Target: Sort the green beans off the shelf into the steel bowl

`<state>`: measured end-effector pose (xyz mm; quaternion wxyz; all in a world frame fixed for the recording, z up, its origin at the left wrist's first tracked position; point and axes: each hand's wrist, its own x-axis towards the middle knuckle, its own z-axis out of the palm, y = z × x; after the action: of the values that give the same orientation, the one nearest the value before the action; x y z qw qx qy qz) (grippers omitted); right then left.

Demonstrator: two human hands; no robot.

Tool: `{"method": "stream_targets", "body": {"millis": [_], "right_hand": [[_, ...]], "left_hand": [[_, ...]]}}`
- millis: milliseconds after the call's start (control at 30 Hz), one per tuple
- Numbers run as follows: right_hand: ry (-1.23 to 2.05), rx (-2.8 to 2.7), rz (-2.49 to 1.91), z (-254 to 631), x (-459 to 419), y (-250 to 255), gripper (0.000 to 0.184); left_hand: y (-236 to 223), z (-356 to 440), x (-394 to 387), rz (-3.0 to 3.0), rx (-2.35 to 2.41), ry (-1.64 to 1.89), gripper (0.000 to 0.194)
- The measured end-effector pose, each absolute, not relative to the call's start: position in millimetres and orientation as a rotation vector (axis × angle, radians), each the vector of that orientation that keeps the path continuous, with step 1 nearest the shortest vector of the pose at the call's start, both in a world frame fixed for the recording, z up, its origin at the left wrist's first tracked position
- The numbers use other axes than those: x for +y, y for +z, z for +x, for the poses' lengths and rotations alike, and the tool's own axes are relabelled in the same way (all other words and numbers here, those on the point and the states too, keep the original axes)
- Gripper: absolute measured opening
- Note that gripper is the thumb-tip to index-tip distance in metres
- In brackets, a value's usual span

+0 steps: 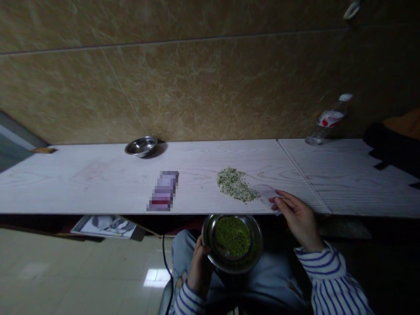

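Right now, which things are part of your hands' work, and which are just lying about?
In use: left hand, steel bowl of green grains, right hand, clear plastic piece, speckled green pile.
Lying about: small steel bowl, water bottle, blurred packet.

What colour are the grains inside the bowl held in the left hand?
The grains are green, best seen in the head view.

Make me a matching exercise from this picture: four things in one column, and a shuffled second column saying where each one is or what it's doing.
Things:
1. Left hand
2. Right hand
3. Speckled green heap
4. Plastic water bottle

Places:
A. At the far edge of the white wood-grain table, by the wall
B. Holding a steel bowl of green grains above the lap
C. Spread loose on the tabletop
D. Touching a clear plastic piece at the table's near edge

Pairs: 1-B, 2-D, 3-C, 4-A
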<state>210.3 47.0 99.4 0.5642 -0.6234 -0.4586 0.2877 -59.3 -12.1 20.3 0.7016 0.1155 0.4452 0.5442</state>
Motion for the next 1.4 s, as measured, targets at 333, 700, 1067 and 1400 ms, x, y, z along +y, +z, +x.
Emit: {"method": "stream_targets", "body": {"millis": [333, 700, 1067, 1400], "right_hand": [[0.702, -1.017, -1.481, 221, 49, 93, 0.058], [0.761, -1.027, -1.547, 220, 57, 91, 0.057], [0.656, -1.124, -1.606, 232, 55, 87, 0.048], [0.486, -1.882, -1.525, 222, 63, 110, 0.02]], "left_hand": [[19, -57, -7, 0.265, 0.988, 1.206, 0.05], [16, -63, 2, 0.17, 0.923, 1.195, 0.049], [14, -67, 3, 0.179, 0.885, 1.171, 0.047], [13, -70, 0, 0.162, 0.933, 1.177, 0.053]]}}
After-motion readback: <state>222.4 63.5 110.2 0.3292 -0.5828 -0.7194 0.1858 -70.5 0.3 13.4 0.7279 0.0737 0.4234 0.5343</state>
